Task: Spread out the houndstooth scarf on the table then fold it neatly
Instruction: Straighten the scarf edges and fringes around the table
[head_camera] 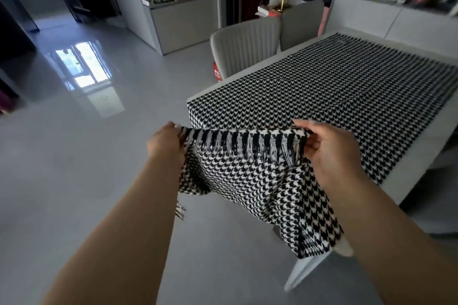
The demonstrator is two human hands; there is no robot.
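Left hand (pixel 165 142) and right hand (pixel 329 148) each pinch the houndstooth scarf (pixel 309 86) at its fringed near end. Remainder lies flat across table (pixel 411 173)

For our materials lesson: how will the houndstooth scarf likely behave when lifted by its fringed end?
Probably floppy: the houndstooth scarf sags between the left hand and right hand. Likely light, since pinches hold it. It may slide, as part overhangs the table.

Worktop (pixel 421 156): open floor (pixel 99 156) on its left; grey chair (pixel 245 49) against its far-left edge; cabinet (pixel 396 20) close behind.
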